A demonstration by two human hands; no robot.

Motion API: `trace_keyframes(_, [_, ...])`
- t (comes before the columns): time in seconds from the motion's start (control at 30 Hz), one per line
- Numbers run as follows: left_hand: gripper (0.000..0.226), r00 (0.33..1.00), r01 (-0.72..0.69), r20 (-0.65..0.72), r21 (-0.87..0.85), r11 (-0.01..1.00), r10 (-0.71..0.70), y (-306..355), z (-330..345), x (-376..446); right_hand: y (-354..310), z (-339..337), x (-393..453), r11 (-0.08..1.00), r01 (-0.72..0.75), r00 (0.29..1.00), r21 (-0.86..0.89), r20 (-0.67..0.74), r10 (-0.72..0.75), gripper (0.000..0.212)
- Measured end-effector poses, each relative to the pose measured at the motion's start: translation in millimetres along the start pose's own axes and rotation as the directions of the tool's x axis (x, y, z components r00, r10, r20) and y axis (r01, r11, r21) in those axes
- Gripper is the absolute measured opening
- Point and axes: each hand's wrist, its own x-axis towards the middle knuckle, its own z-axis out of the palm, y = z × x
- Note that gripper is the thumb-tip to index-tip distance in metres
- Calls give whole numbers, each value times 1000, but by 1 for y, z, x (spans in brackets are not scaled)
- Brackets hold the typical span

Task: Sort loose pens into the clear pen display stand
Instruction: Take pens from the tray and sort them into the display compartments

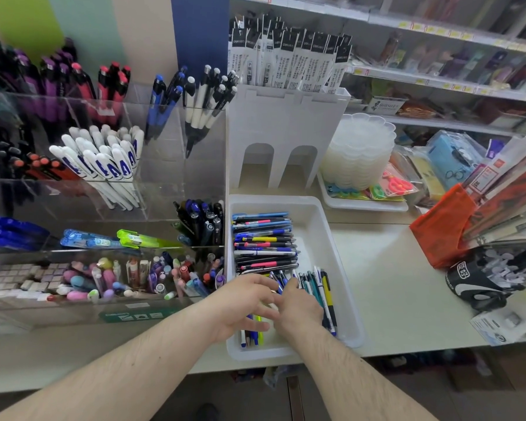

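A white plastic tray (325,235) on the counter holds several loose pens (264,244), stacked crosswise at the back and lying lengthwise at the front. Both hands are down in the tray's front half. My left hand (243,302) hovers over the pens with its fingers spread and slightly bent. My right hand (298,305) has its fingers curled among the lengthwise pens (322,290); whether it grips one is hidden. The clear pen display stand (152,189) stands to the left, its tiered compartments filled with white, blue, red and purple pens.
A white holder (286,129) with packaged refills stands behind the tray. To the right are stacked clear palettes (359,147), an orange bag (441,226) and packaged goods. Shelves of stationery fill the back right. The counter edge runs just below the tray.
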Motion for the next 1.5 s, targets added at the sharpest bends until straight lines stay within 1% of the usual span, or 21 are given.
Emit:
trace_keyframes(0.17, [27, 1000, -1, -5, -3, 1000, 1, -3, 3, 2, 1, 1, -3, 999, 13, 1000, 52, -1, -13, 68])
trace_keyframes(0.3, [25, 1000, -1, -1, -19, 1000, 1, -2, 2, 2, 5, -23, 0, 998, 47, 997, -36, 66, -44, 59])
trace_keyframes(0.47, [22, 1000, 16, -9, -50, 999, -16, -5, -2, 4, 18, -67, -8, 977, 104, 956, -184, 290, -47, 47])
trace_keyframes(0.57, [22, 1000, 20, -10, -59, 998, -20, -5, -2, 6, 29, -85, -17, 980, 102, 928, -171, 372, -32, 39])
trace_keyframes(0.63, [21, 1000, 26, -15, -60, 998, -27, -5, -3, 8, 38, -95, -24, 985, 89, 924, -145, 381, -27, 39])
trace_keyframes(0.73, [22, 999, 35, -10, -46, 998, -36, -5, -2, 8, 49, -107, -33, 999, 44, 948, -13, 316, -38, 44])
trace_keyframes(0.8, [23, 999, 34, 21, -54, 998, -33, -3, -1, 6, 52, -111, -36, 985, 21, 965, 173, 253, -65, 49])
trace_keyframes(0.87, [23, 994, 27, 106, -105, 994, -16, 0, 0, 2, 47, -113, -42, 921, 44, 975, 387, 186, -125, 57])
trace_keyframes(0.93, [25, 970, -15, 238, -161, 987, 53, 4, 2, -5, 35, -113, -48, 837, 101, 976, 538, 109, -188, 62])
trace_keyframes(0.97, [28, 951, -50, 289, -199, 979, 107, 6, 4, -9, 27, -113, -51, 797, 130, 975, 590, 72, -212, 61])
trace_keyframes(1.0, [39, 936, -84, 313, -247, 965, 162, 8, 5, -12, 18, -114, -55, 758, 165, 970, 631, 36, -241, 58])
trace_keyframes(1.03, [57, 928, -115, 309, -296, 948, 209, 9, 5, -14, 9, -115, -58, 725, 207, 962, 657, -1, -273, 53])
trace_keyframes(1.07, [74, 925, -143, 285, -350, 926, 251, 11, 5, -16, 1, -118, -61, 695, 257, 949, 672, -40, -312, 48])
trace_keyframes(1.1, [83, 923, -178, 247, -403, 898, 294, 14, 5, -19, -6, -119, -64, 666, 302, 936, 681, -79, -344, 46])
trace_keyframes(1.13, [81, 923, -217, 196, -448, 867, 332, 17, 5, -22, -13, -122, -68, 644, 335, 925, 688, -108, -365, 47])
trace_keyframes(1.23, [51, 926, -312, 19, -526, 791, 377, 28, 2, -39, -31, -130, -83, 620, 423, 891, 660, -179, -417, 49])
trace_keyframes(1.27, [44, 925, -327, -18, -549, 769, 380, 30, -1, -44, -37, -132, -89, 620, 456, 876, 638, -202, -437, 49])
trace_keyframes(1.3, [44, 923, -332, -35, -575, 748, 384, 31, -3, -49, -42, -135, -95, 622, 486, 862, 613, -222, -455, 48])
trace_keyframes(1.37, [52, 919, -334, -54, -630, 701, 390, 33, -9, -58, -55, -143, -105, 633, 538, 834, 556, -245, -494, 49])
trace_keyframes(1.43, [58, 926, -313, -59, -672, 672, 372, 36, -16, -66, -65, -151, -114, 650, 565, 813, 509, -211, -542, 54])
trace_keyframes(1.5, [59, 927, -310, -63, -683, 661, 370, 38, -27, -72, -75, -156, -120, 661, 566, 802, 492, -142, -580, 64])
